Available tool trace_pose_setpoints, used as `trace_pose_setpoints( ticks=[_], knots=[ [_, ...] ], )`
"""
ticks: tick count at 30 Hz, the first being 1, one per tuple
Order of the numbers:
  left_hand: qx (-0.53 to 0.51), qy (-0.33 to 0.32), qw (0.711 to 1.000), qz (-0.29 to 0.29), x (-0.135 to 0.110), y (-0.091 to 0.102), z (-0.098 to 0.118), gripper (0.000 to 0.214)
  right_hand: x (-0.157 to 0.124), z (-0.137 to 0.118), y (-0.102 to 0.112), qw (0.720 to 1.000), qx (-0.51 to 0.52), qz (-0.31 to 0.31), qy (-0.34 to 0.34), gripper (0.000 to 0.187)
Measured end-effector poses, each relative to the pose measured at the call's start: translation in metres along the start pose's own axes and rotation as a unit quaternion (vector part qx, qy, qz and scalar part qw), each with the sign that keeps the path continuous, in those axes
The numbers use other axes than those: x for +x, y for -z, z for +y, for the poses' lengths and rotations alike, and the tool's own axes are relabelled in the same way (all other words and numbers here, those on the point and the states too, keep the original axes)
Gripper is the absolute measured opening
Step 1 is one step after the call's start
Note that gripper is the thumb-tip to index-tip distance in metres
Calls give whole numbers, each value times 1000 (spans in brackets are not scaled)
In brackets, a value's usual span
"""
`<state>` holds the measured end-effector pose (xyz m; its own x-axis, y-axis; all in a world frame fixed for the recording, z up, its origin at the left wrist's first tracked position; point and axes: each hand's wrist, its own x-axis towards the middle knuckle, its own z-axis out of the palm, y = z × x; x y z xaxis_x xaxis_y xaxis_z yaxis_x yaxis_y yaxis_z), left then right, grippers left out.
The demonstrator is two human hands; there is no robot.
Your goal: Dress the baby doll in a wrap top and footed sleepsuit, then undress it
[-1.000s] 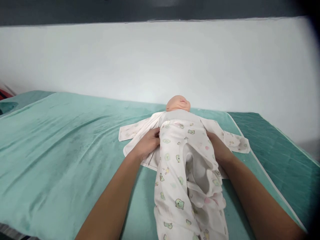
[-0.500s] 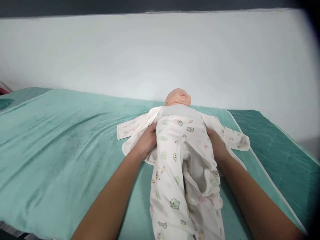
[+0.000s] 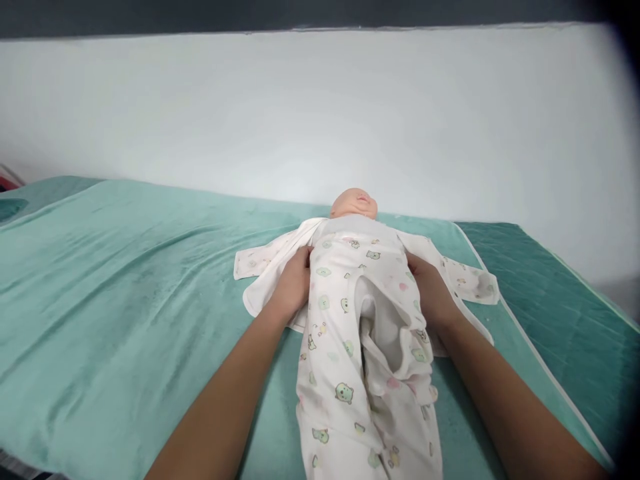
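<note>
A baby doll (image 3: 354, 203) lies on its back, head toward the wall. White baby trousers (image 3: 345, 313) printed with small green animals cover it from the legs up to the chest, and a gap in their crotch gapes. My left hand (image 3: 296, 280) closes on the trousers at the doll's side, its fingertips hidden by cloth. On the opposite side, my right hand (image 3: 429, 288) grips the trousers, with most fingers out of sight behind them. A white printed baby jacket (image 3: 263, 257) lies spread beneath the doll, both sleeves stretched outward.
A light green sheet (image 3: 125, 300) with wrinkles covers the bed. Darker green quilted cloth (image 3: 560, 327) shows along the right. A white wall (image 3: 320, 113) rises directly behind the doll's head.
The doll's head has shifted slightly lower and left in view, and the trousers a little leftward. Both hands stay at the doll's sides, the right one slightly further in.
</note>
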<state>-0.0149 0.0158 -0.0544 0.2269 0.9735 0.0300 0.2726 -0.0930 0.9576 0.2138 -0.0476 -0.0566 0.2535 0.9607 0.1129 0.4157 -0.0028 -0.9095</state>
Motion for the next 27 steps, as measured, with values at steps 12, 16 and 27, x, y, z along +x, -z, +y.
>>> trace_pose_setpoints(
  ticks=[12, 16, 27],
  knots=[
    [31, -134, 983, 119, 2, 0, 6, 19, 0, 6, -2, 976, -5, 217, 35, 24],
    [61, -237, 968, 51, 6, -3, 14, 20, -5, -4, -8, 981, 33, 163, 103, 17],
    [87, -268, 957, -62, 16, 2, 17, 10, 15, -14, -9, 984, -7, 30, 178, 17]
  ],
)
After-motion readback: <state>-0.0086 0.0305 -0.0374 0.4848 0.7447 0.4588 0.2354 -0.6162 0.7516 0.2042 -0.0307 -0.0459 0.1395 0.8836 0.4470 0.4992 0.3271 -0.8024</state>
